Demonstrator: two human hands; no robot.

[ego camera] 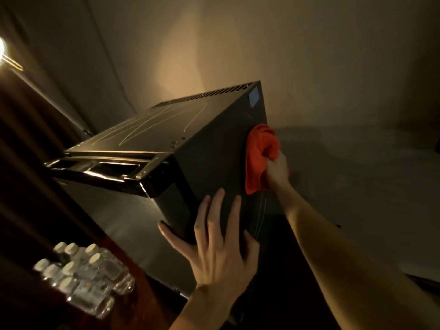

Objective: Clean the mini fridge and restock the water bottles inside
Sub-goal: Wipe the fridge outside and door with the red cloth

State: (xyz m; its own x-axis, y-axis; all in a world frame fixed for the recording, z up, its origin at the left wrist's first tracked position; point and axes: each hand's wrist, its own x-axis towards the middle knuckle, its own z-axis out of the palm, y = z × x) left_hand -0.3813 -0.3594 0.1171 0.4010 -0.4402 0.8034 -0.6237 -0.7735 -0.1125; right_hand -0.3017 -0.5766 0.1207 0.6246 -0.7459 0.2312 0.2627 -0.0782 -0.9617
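Note:
A black mini fridge (209, 148) stands in the middle of the view, its top streaked and its door at the left slightly ajar. My right hand (276, 170) is shut on a bunched red cloth (259, 153) and presses it against the fridge's right side wall near the back. My left hand (214, 244) lies flat with fingers spread on the same side wall at the front lower corner, thumb wrapped round the edge. Several clear water bottles with white caps (83, 277) stand in a cluster at the lower left.
The bottles rest on a dark wooden surface (28, 294). A dark wooden panel (35, 151) rises at the left, with a bright lamp (2, 48) at the left edge. A pale wall (309, 55) lies behind the fridge and a light floor (369, 186) to its right.

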